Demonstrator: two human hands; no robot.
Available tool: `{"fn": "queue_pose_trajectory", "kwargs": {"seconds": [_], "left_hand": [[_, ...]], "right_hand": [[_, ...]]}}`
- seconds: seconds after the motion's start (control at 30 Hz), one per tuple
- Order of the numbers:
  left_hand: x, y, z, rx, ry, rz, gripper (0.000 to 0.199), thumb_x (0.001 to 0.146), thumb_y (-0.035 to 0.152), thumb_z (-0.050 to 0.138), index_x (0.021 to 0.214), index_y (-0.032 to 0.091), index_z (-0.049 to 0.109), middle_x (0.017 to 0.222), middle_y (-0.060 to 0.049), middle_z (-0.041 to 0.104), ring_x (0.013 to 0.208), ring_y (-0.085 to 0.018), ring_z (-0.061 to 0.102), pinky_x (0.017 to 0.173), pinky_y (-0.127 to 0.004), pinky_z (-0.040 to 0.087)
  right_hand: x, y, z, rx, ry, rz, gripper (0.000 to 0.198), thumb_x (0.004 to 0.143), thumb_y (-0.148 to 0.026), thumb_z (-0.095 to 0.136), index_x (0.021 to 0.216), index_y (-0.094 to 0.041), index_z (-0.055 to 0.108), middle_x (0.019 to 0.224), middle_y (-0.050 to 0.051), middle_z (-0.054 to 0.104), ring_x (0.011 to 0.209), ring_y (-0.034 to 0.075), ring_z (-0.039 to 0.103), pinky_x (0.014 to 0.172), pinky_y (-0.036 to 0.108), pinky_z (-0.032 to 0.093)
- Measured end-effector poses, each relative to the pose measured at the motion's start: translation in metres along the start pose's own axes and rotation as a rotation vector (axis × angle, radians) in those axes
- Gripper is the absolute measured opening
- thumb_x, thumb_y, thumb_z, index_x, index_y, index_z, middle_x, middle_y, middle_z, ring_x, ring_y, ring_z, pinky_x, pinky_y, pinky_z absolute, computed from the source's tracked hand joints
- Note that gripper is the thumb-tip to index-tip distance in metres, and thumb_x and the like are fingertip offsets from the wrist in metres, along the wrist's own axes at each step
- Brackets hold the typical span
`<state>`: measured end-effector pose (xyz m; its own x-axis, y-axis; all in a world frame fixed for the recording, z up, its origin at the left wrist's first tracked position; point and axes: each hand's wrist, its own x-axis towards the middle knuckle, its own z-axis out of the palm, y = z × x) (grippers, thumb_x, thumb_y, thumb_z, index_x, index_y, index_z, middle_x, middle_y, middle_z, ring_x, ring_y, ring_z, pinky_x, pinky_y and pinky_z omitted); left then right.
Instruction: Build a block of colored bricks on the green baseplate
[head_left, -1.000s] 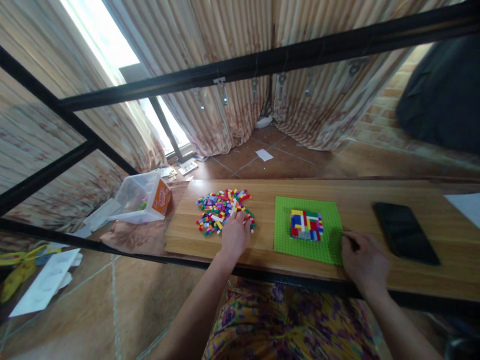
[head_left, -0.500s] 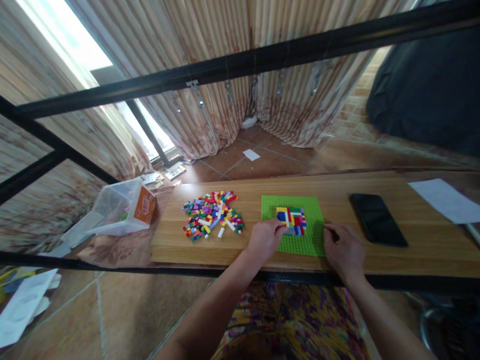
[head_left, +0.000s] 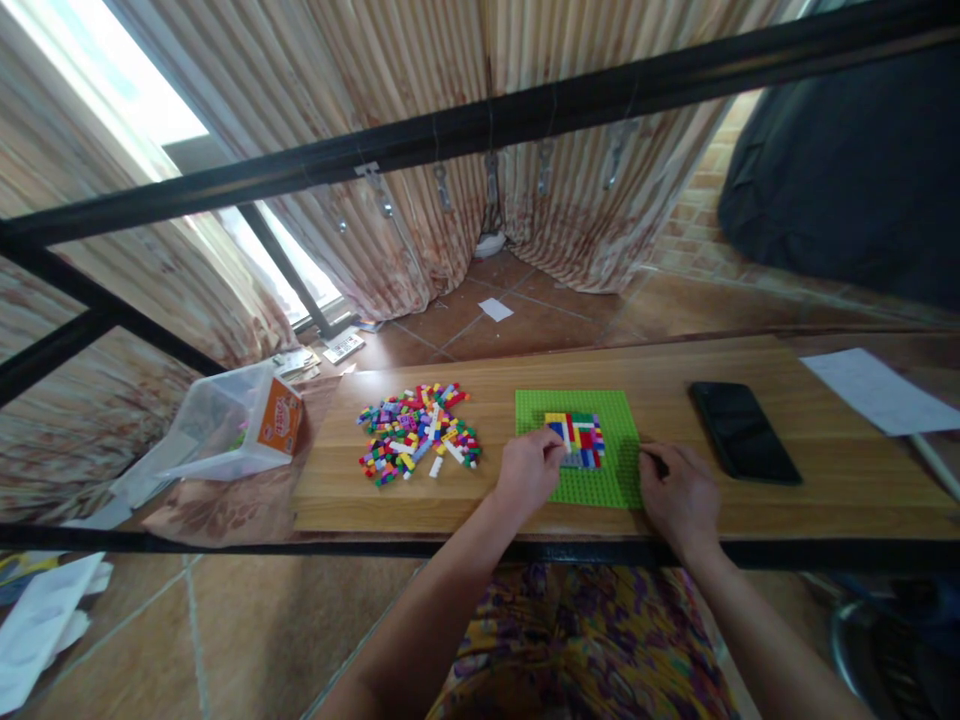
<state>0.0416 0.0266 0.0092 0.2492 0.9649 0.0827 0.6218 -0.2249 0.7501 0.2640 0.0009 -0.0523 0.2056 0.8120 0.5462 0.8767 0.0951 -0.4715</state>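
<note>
A green studded baseplate (head_left: pixel 592 490) lies on the wooden board, bearing a tightly packed rectangle of multicoloured building bricks (head_left: pixel 589 437). My left hand (head_left: pixel 527 468) is over the plate's left side. Its thumb and forefinger are pinched together at the left edge of the brick rectangle, and whatever is between them is too small and covered to make out. On the opposite side, my right hand (head_left: pixel 681 495) rests with curled fingers, thumb and forefinger closed at the plate's right edge. Left of the plate spreads a loose pile of small bricks (head_left: pixel 420 432).
A black phone (head_left: pixel 745 432) and a white paper sheet (head_left: pixel 881 388) lie to the right. At the far left, a clear plastic tub (head_left: pixel 225 415) with an orange label is tipped on its side. A black metal bar (head_left: pixel 465 130) crosses beyond the wooden board (head_left: pixel 480 372).
The whole view has shifted slightly. My left fingertips have moved a little up along the left edge of the brick rectangle. My right hand keeps its place at the baseplate's edge.
</note>
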Motion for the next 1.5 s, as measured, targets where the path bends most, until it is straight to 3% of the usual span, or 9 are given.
{"fn": "queue_pose_trajectory", "kwargs": {"seconds": [0.4, 0.57, 0.73, 0.9, 1.17, 1.33, 1.5], "left_hand": [[0.0, 0.006, 0.004, 0.038, 0.067, -0.087, 0.018, 0.09, 0.021, 0.055, 0.079, 0.021, 0.069, 0.078, -0.001, 0.072, 0.073, -0.016, 0.064, 0.07, -0.025, 0.044], [0.006, 0.006, 0.004, -0.007, 0.099, -0.237, 0.01, 0.085, 0.023, 0.064, 0.079, 0.02, 0.071, 0.077, -0.002, 0.073, 0.072, -0.015, 0.065, 0.067, -0.025, 0.043], [0.021, -0.001, 0.003, -0.17, 0.032, -0.401, 0.009, 0.073, 0.024, 0.076, 0.076, 0.017, 0.071, 0.071, -0.001, 0.07, 0.065, -0.013, 0.062, 0.06, -0.023, 0.041], [0.032, -0.008, 0.006, -0.186, -0.02, -0.399, 0.009, 0.07, 0.021, 0.077, 0.068, 0.016, 0.07, 0.062, 0.002, 0.065, 0.059, -0.011, 0.056, 0.058, -0.023, 0.039], [0.025, -0.015, 0.007, -0.391, 0.037, -0.355, 0.013, 0.069, 0.022, 0.074, 0.063, 0.016, 0.065, 0.055, 0.004, 0.058, 0.053, -0.009, 0.049, 0.054, -0.022, 0.035], [0.006, -0.016, -0.001, -0.504, 0.092, -0.326, 0.023, 0.084, 0.031, 0.055, 0.068, 0.015, 0.063, 0.056, 0.004, 0.054, 0.051, -0.009, 0.046, 0.052, -0.021, 0.035], [-0.031, -0.029, -0.025, -0.528, 0.13, -0.267, 0.019, 0.079, 0.029, 0.056, 0.066, 0.016, 0.06, 0.056, 0.005, 0.051, 0.053, -0.009, 0.045, 0.053, -0.021, 0.034]], "right_hand": [[0.0, 0.0, 0.0, 0.014, -0.001, 0.003, 0.02, 0.088, -0.028, 0.052, 0.088, -0.019, 0.069, 0.091, 0.009, 0.071, 0.087, 0.023, 0.064, 0.083, 0.039, 0.051], [0.0, -0.001, 0.0, 0.015, 0.009, 0.001, 0.02, 0.088, -0.028, 0.052, 0.087, -0.018, 0.07, 0.09, 0.009, 0.071, 0.086, 0.023, 0.064, 0.082, 0.039, 0.051], [-0.001, -0.001, 0.0, -0.006, -0.002, 0.018, 0.021, 0.088, -0.029, 0.052, 0.088, -0.018, 0.07, 0.091, 0.009, 0.07, 0.087, 0.024, 0.063, 0.083, 0.04, 0.051], [-0.001, 0.003, 0.003, 0.006, 0.007, -0.007, 0.021, 0.088, -0.028, 0.052, 0.089, -0.018, 0.07, 0.089, 0.009, 0.07, 0.087, 0.023, 0.063, 0.083, 0.039, 0.051], [-0.001, 0.004, 0.004, -0.039, -0.001, -0.033, 0.022, 0.089, -0.027, 0.05, 0.087, -0.017, 0.07, 0.088, 0.009, 0.07, 0.083, 0.023, 0.062, 0.08, 0.038, 0.05], [0.0, 0.002, 0.003, -0.048, 0.0, -0.04, 0.024, 0.089, -0.027, 0.049, 0.087, -0.017, 0.07, 0.089, 0.01, 0.07, 0.085, 0.024, 0.063, 0.081, 0.038, 0.05], [0.0, 0.005, 0.005, -0.053, 0.001, -0.04, 0.024, 0.088, -0.028, 0.049, 0.087, -0.017, 0.07, 0.089, 0.011, 0.071, 0.086, 0.024, 0.064, 0.081, 0.038, 0.051]]}}
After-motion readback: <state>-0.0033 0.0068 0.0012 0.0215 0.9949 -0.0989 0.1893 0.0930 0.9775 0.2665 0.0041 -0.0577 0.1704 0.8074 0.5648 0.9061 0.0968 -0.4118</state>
